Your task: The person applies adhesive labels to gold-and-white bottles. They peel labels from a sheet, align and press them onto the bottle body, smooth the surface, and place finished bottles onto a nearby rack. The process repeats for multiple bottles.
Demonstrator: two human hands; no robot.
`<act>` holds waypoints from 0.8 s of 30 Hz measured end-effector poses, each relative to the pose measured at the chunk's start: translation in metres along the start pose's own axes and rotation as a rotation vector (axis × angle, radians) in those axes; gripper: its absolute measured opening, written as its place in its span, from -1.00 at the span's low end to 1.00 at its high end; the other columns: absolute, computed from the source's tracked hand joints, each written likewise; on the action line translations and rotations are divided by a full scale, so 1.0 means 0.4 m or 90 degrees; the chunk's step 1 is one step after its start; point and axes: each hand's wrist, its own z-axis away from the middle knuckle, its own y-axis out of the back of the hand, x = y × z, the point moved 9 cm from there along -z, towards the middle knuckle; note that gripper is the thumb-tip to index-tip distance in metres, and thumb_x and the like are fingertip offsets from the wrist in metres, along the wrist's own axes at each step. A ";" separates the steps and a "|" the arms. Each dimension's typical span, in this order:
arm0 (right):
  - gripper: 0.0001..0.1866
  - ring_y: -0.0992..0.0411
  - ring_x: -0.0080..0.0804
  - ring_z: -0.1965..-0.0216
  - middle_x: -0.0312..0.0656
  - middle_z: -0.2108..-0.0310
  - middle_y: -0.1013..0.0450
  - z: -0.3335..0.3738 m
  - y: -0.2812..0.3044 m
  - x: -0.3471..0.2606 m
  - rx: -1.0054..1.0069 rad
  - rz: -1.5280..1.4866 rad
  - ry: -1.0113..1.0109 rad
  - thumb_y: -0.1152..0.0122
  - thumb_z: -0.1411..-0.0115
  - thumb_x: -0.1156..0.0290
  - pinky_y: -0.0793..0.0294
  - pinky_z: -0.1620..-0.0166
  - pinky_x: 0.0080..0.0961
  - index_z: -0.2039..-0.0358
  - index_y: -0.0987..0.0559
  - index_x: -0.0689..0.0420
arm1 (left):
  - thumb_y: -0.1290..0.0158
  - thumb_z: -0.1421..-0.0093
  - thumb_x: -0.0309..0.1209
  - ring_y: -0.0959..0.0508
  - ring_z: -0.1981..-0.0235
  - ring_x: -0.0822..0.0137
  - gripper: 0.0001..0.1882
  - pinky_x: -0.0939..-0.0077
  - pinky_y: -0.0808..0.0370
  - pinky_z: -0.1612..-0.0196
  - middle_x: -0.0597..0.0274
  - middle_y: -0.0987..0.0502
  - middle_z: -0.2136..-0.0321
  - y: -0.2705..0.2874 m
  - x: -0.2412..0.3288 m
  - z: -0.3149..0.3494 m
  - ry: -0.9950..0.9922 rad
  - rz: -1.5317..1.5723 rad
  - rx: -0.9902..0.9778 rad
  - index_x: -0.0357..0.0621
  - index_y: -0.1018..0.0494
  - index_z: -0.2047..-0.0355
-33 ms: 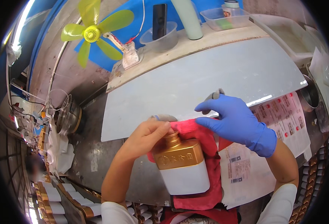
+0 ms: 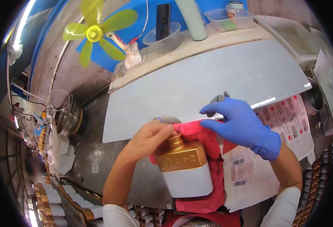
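A flat-sided bottle (image 2: 185, 172), gold at its neck and shoulders and white below, lies tilted on a red cloth (image 2: 215, 166). Raised lettering runs across its gold part. My bare left hand (image 2: 150, 138) grips the bottle by the mouth, thumb at the rim, with a grey cover on one finger; some fingers are hidden behind. To the right, my right hand (image 2: 242, 123) wears a blue glove, also with grey on a fingertip. Its thumb and fingers are spread apart, the thumb tip at the bunched top of the cloth.
Beyond my hands lies a pale grey board (image 2: 196, 75). Printed sheets (image 2: 249, 181) cover the right side of the dark table (image 2: 94, 155). A yellow-green fan (image 2: 94, 34), a plastic bowl (image 2: 164, 42) and a pale green flask (image 2: 191, 19) stand behind. Rows of similar bottles (image 2: 55, 196) are at lower left.
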 end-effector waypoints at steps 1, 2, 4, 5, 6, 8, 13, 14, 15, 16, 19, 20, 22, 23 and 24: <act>-0.67 -0.51 -0.15 0.27 -0.13 0.32 -0.54 0.003 -0.001 -0.002 -0.011 0.007 -0.011 -0.25 -0.10 0.15 -0.49 0.15 -0.33 0.20 -0.60 0.08 | 0.09 -0.35 -0.20 -0.44 0.38 0.52 -0.62 0.56 -0.39 0.26 0.32 -0.51 0.49 0.007 0.007 0.005 -0.046 -0.007 0.009 -0.31 -0.54 0.31; -0.68 -0.51 -0.16 0.28 -0.14 0.33 -0.55 0.007 -0.004 0.001 -0.023 0.018 -0.026 -0.25 -0.10 0.16 -0.49 0.16 -0.34 0.21 -0.60 0.07 | 0.09 -0.35 -0.21 -0.45 0.35 0.50 -0.62 0.55 -0.39 0.24 0.30 -0.52 0.44 0.006 0.002 0.008 -0.045 -0.002 -0.004 -0.30 -0.55 0.30; -0.70 -0.51 -0.17 0.29 -0.16 0.35 -0.55 0.013 -0.013 0.006 -0.042 0.034 -0.046 -0.26 -0.10 0.17 -0.49 0.17 -0.36 0.22 -0.61 0.06 | 0.09 -0.35 -0.22 -0.45 0.29 0.47 -0.64 0.52 -0.39 0.19 0.24 -0.54 0.36 0.007 -0.004 0.014 -0.043 0.006 -0.029 -0.29 -0.56 0.28; -0.71 -0.51 -0.18 0.30 -0.16 0.36 -0.55 0.016 -0.016 0.004 -0.048 0.044 -0.052 -0.26 -0.10 0.17 -0.49 0.18 -0.36 0.23 -0.61 0.06 | 0.08 -0.34 -0.23 -0.45 0.26 0.45 -0.65 0.51 -0.39 0.16 0.22 -0.54 0.30 0.010 0.001 0.016 -0.058 -0.015 -0.022 -0.28 -0.56 0.27; -0.72 -0.51 -0.18 0.30 -0.17 0.36 -0.55 0.018 -0.019 0.003 -0.054 0.053 -0.057 -0.26 -0.10 0.17 -0.49 0.19 -0.37 0.24 -0.61 0.05 | 0.08 -0.34 -0.23 -0.44 0.23 0.43 -0.65 0.50 -0.38 0.13 0.19 -0.53 0.24 0.012 0.007 0.017 -0.073 -0.035 -0.015 -0.27 -0.56 0.27; -0.73 -0.51 -0.18 0.31 -0.17 0.36 -0.56 0.016 -0.028 0.002 -0.058 0.036 -0.052 -0.26 -0.10 0.18 -0.49 0.19 -0.37 0.24 -0.61 0.05 | 0.08 -0.34 -0.24 -0.43 0.16 0.39 -0.67 0.48 -0.37 0.07 0.14 -0.52 0.14 0.015 0.002 0.018 -0.071 -0.063 -0.009 -0.25 -0.56 0.25; -0.73 -0.51 -0.17 0.30 -0.16 0.34 -0.56 0.007 -0.054 -0.019 -0.081 0.039 -0.063 -0.26 -0.10 0.20 -0.49 0.19 -0.39 0.24 -0.62 0.06 | 0.07 -0.33 -0.29 -0.42 0.04 0.40 -0.70 0.50 -0.32 -0.05 0.18 -0.54 0.18 0.033 -0.046 0.031 -0.037 0.106 0.033 -0.28 -0.55 0.21; -0.73 -0.51 -0.16 0.30 -0.16 0.34 -0.56 0.006 -0.058 -0.021 -0.087 0.041 -0.072 -0.26 -0.10 0.20 -0.49 0.19 -0.39 0.24 -0.62 0.07 | 0.05 -0.32 -0.29 -0.43 0.06 0.37 -0.71 0.49 -0.33 -0.03 0.14 -0.53 0.15 0.044 -0.049 0.038 -0.055 0.114 0.065 -0.27 -0.54 0.20; -0.73 -0.51 -0.15 0.29 -0.15 0.33 -0.56 0.005 -0.063 -0.022 -0.093 0.042 -0.081 -0.26 -0.10 0.20 -0.49 0.19 -0.39 0.24 -0.62 0.07 | 0.03 -0.30 -0.30 -0.44 0.08 0.33 -0.72 0.48 -0.34 -0.01 0.11 -0.52 0.12 0.055 -0.052 0.047 -0.073 0.121 0.098 -0.26 -0.54 0.20; -0.72 -0.51 -0.19 0.30 -0.15 0.34 -0.56 0.003 -0.063 -0.026 -0.088 0.045 -0.083 -0.26 -0.10 0.21 -0.48 0.19 -0.40 0.23 -0.62 0.09 | 0.00 -0.29 -0.30 -0.44 0.10 0.30 -0.73 0.47 -0.36 0.02 0.08 -0.51 0.09 0.063 -0.056 0.059 -0.090 0.128 0.130 -0.25 -0.53 0.19; -0.72 -0.51 -0.31 0.34 -0.14 0.36 -0.56 0.004 -0.059 -0.037 -0.061 0.022 -0.096 -0.25 -0.12 0.25 -0.48 0.21 -0.46 0.20 -0.61 0.12 | -0.05 -0.25 -0.37 -0.44 0.09 0.24 -0.75 0.44 -0.33 -0.02 0.08 -0.51 0.11 0.079 -0.044 0.155 -0.248 0.023 0.366 -0.26 -0.50 0.13; -0.72 -0.50 -0.38 0.37 -0.15 0.37 -0.56 0.013 -0.054 -0.034 -0.039 -0.003 -0.110 -0.25 -0.13 0.28 -0.47 0.23 -0.49 0.18 -0.60 0.12 | -0.08 -0.20 -0.37 -0.42 0.05 0.15 -0.68 0.36 -0.29 -0.08 0.07 -0.50 0.10 0.064 -0.018 0.189 -0.347 -0.088 0.386 -0.27 -0.47 0.08; -0.72 -0.46 -0.51 0.44 -0.17 0.39 -0.56 0.038 -0.057 -0.045 -0.010 -0.064 -0.132 -0.22 -0.15 0.35 -0.46 0.31 -0.56 0.12 -0.59 0.13 | -0.09 -0.19 -0.21 -0.36 -0.01 0.07 -0.53 0.21 -0.25 -0.10 0.00 -0.44 0.04 0.020 -0.004 0.234 -0.381 -0.108 0.344 -0.27 -0.40 -0.01; -0.71 -0.43 -0.58 0.49 -0.19 0.40 -0.55 0.054 -0.072 -0.060 -0.008 -0.098 -0.140 -0.20 -0.16 0.39 -0.45 0.36 -0.59 0.08 -0.57 0.12 | -0.10 -0.19 -0.14 -0.35 -0.02 0.07 -0.47 0.18 -0.25 -0.09 -0.03 -0.42 0.02 -0.001 0.001 0.254 -0.425 -0.143 0.344 -0.27 -0.38 -0.04; -0.66 -0.39 -0.61 0.56 -0.18 0.43 -0.54 0.069 -0.084 -0.096 -0.017 -0.059 -0.103 -0.15 -0.18 0.44 -0.42 0.44 -0.59 0.01 -0.53 0.10 | -0.10 -0.18 -0.10 -0.34 -0.03 0.05 -0.43 0.15 -0.25 -0.10 -0.05 -0.41 0.01 -0.026 0.006 0.254 -0.424 -0.180 0.331 -0.28 -0.36 -0.05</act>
